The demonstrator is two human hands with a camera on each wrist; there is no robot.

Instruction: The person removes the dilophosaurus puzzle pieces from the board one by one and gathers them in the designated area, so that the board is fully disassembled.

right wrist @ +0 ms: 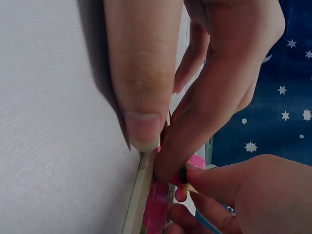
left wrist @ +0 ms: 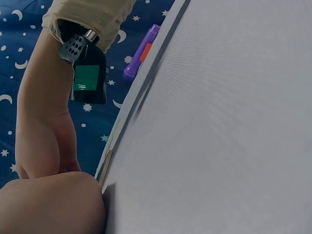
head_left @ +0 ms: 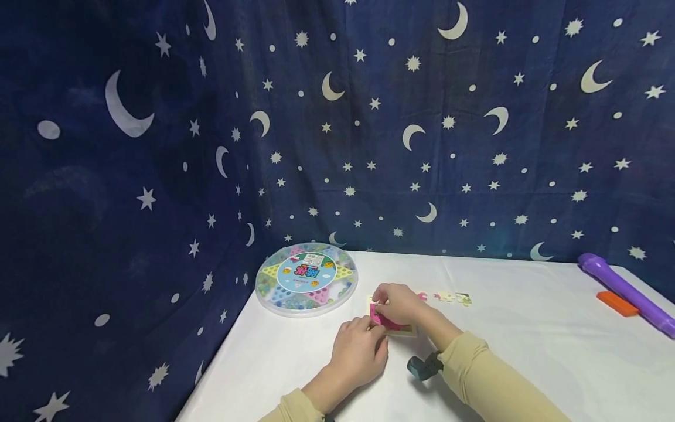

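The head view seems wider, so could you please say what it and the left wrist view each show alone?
Only the head view shows the round game board and the loose puzzle pieces. Only the left wrist view shows the green patch on the dark wrist device. Both show the left hand, purple stick, orange block, patterned curtain and white table.

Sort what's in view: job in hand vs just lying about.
Job in hand:
- puzzle board, touched by the left hand
- puzzle piece, pinched by the right hand
- loose pieces, likely

Just lying about:
- round game box
- purple tube
- orange block
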